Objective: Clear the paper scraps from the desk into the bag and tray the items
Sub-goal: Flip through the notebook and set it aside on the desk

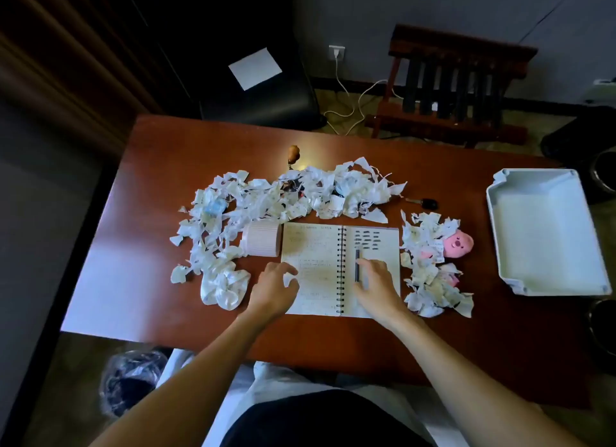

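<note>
Paper scraps [283,196] ring the notebook [316,266], burying a pink toy [458,244].

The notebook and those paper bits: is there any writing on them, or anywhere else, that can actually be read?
No text here is legible.
Open notebook: handwriting on both pages, too small and blurred to read.
Paper scraps: faint print marks, unreadable.
White tray: no label visible.

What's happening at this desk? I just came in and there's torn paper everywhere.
A person sits at a reddish wooden desk with both hands on an open spiral-bound notebook: the left hand on its left page, the right hand at a dark pen on its right page. Torn white paper scraps cover the desk. The white plastic tray on the right holds nothing, and the plastic-lined bin stands on the floor.
</note>
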A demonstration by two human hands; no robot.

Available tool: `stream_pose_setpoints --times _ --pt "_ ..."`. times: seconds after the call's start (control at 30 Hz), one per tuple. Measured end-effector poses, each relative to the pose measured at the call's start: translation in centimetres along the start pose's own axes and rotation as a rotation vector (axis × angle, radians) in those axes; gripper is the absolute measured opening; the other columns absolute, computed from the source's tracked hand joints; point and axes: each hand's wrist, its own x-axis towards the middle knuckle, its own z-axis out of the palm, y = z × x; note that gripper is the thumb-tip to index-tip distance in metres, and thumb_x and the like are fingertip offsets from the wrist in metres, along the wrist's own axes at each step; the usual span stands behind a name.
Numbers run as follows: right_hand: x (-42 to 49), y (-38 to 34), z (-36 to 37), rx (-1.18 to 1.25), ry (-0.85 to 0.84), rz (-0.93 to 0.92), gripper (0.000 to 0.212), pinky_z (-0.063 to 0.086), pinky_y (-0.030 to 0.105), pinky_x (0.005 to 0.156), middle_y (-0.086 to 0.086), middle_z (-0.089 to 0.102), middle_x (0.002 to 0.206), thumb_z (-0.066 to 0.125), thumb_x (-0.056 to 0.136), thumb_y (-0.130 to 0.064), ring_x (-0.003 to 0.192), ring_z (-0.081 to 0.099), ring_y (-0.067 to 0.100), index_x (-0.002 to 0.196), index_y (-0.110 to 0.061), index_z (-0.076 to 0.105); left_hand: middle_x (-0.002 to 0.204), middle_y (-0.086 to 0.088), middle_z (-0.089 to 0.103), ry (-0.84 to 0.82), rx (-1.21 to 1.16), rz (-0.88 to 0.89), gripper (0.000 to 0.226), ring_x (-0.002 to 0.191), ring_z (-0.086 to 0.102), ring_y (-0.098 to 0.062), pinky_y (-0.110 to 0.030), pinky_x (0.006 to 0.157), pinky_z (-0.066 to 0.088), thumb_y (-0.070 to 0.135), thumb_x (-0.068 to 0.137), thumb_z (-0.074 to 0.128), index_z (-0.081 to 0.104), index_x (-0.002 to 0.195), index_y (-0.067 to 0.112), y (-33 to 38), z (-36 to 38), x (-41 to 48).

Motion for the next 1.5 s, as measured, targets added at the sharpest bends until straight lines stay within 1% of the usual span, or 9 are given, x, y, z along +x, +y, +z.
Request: stream_pose_setpoints --times 0.27,0.43,0.6,0.7,0.8,0.9,1.13,1.33,1.5 --pt "1.4 0.9 0.5 0.115 -0.045 0.096 0.03 0.037 0.023 0.084 -0.005 0.043 0.103 0.053 0.098 -0.01 0.117 0.053 0.024 0.127 -0.006 0.051 0.145 -0.01 0.026 -0.023 -0.146 -0.32 0.054 0.128 0.036 -0.031 -0.044 0.105 0.042 0.025 0.093 0.057 0.036 0.142 0.018 1.4 2.2 1.3" --pt "2.3 1.7 1.1 0.065 -0.158 0.104 0.045 0.032 0.039 0.109 0.011 0.043 0.139 0.047 0.1 -0.019 0.133 0.039 0.03 0.144 -0.011 0.04 0.142 -0.009 0.029 -0.003 -0.24 -0.46 0.065 0.132 0.031 -0.031 -0.047 0.11 0.034 0.03 0.089 0.062 0.029 0.144 0.019 2.4 2.7 2.1" --pt "3.4 3.0 1.3 -0.097 -0.235 0.086 0.057 0.021 0.046 0.115 0.004 0.019 0.158 0.038 0.102 -0.023 0.142 0.019 0.035 0.155 -0.019 0.017 0.127 -0.006 0.047 0.006 -0.462 -0.568 0.073 0.117 0.051 -0.03 -0.048 0.097 0.051 0.037 0.064 0.067 0.036 0.128 0.018 -0.6 3.2 3.6" --pt "3.6 3.6 1.4 -0.145 -0.274 0.061 0.059 0.02 0.048 0.115 0.001 0.017 0.158 0.036 0.103 -0.03 0.142 0.017 0.033 0.157 -0.024 0.013 0.119 -0.003 0.06 -0.05 -0.474 -0.508 0.075 0.107 0.063 -0.026 -0.043 0.084 0.059 0.048 0.061 0.063 0.048 0.124 0.012 -1.4 3.4 3.3" --pt "3.8 4.1 1.4 -0.173 -0.293 0.05 0.06 0.023 0.05 0.116 0.0 0.02 0.156 0.037 0.102 -0.033 0.139 0.021 0.032 0.156 -0.028 0.013 0.108 -0.003 0.065 0.011 -0.521 -0.423 0.026 0.095 0.068 -0.021 -0.029 0.067 0.058 0.026 0.09 0.055 0.051 0.111 0.01 1.5 2.5 0.6" --pt "3.7 4.1 1.2 -0.162 -0.312 0.046 0.06 0.021 0.049 0.117 -0.002 0.02 0.154 0.037 0.101 -0.03 0.139 0.021 0.029 0.156 -0.029 0.012 0.101 -0.004 0.068 0.108 -0.545 -0.329 0.007 0.087 0.07 -0.017 -0.025 0.061 0.056 0.018 0.096 0.052 0.05 0.098 0.011 2.5 2.7 -0.8" --pt "3.5 4.2 1.8 0.027 -0.366 -0.008 0.062 0.019 0.061 0.117 -0.001 0.023 0.157 0.039 0.099 -0.014 0.147 0.014 0.032 0.154 -0.033 0.019 0.097 -0.005 0.068 0.291 -0.524 -0.189 0.01 0.09 0.068 -0.022 -0.043 0.074 0.061 0.017 0.095 0.052 0.047 0.089 0.012 4.2 3.5 -2.8" --pt "3.1 4.3 1.3 0.265 -0.402 0.011 0.052 0.028 0.048 0.117 0.0 0.037 0.154 0.035 0.103 -0.011 0.145 0.03 0.024 0.152 -0.027 0.031 0.096 0.001 0.065 0.336 -0.459 -0.093 0.018 0.085 0.061 -0.01 -0.025 0.065 0.055 0.028 0.098 0.056 0.049 0.092 0.013 6.1 4.4 -3.7" --pt "3.3 5.7 0.2 0.478 -0.385 0.124 0.048 0.024 0.048 0.119 0.0 0.041 0.153 0.031 0.104 -0.012 0.141 0.036 0.022 0.151 -0.024 0.035 0.107 -0.013 0.06 0.248 -0.53 -0.03 0.029 0.092 0.06 -0.017 -0.031 0.077 0.057 0.041 0.096 0.057 0.048 0.101 0.014 7.1 5.9 -3.5"
